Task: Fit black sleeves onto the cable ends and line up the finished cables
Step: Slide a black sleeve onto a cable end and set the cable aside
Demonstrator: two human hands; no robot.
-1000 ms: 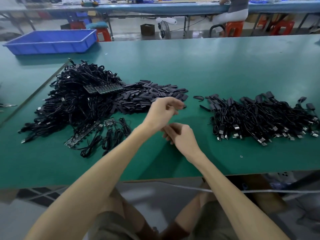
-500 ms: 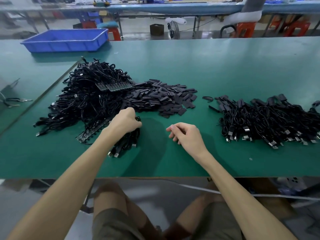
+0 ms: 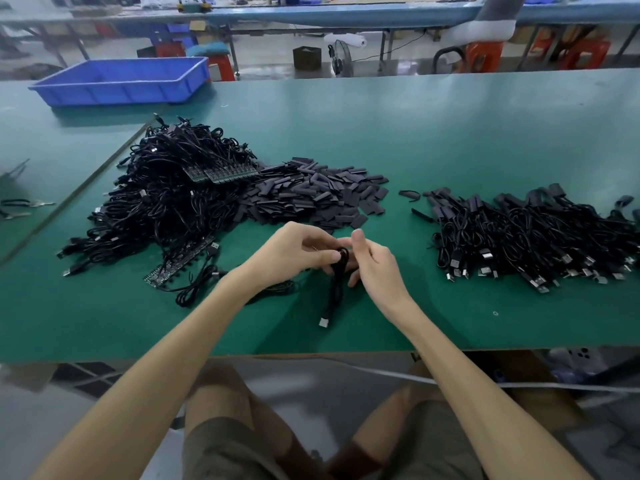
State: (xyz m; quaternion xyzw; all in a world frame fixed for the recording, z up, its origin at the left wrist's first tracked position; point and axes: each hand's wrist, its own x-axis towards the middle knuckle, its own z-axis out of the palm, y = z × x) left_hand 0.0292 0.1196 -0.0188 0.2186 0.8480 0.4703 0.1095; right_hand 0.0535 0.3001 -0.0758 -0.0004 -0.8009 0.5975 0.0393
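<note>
- The left hand (image 3: 294,252) has left the loose cords beside the circuit-board strip (image 3: 180,261) and come to the middle of the table with one black cable (image 3: 335,289). The right hand (image 3: 375,268), which lay on the mat half a second ago, has risen to meet it.
- Left thumb and fingertips pinch the top of the cable's folded loop. The right fingers curl against the loop from the other side, with the thumb raised clear.
- The cable hangs doubled, thin and rubbery, and its metal USB plug (image 3: 323,322) lies toward the near edge.
- Beyond the hands lies a heap of flat, matte black sleeves (image 3: 311,195), short rectangular pieces. It touches a tangled mound of raw cables (image 3: 162,206) on the left, where a second board strip (image 3: 221,173) lies on top.
- The finished cables (image 3: 536,244) lie well apart on the right, plugs pointing toward the near edge.
- The table (image 3: 450,133) is covered in smooth green matting — slightly glossy. A blue plastic bin (image 3: 121,79) stands at the far left, and pliers (image 3: 20,206) lie at the left edge.
- Behind is a workshop: another bench, orange stools (image 3: 485,55) and a small fan (image 3: 341,58) on the floor.
</note>
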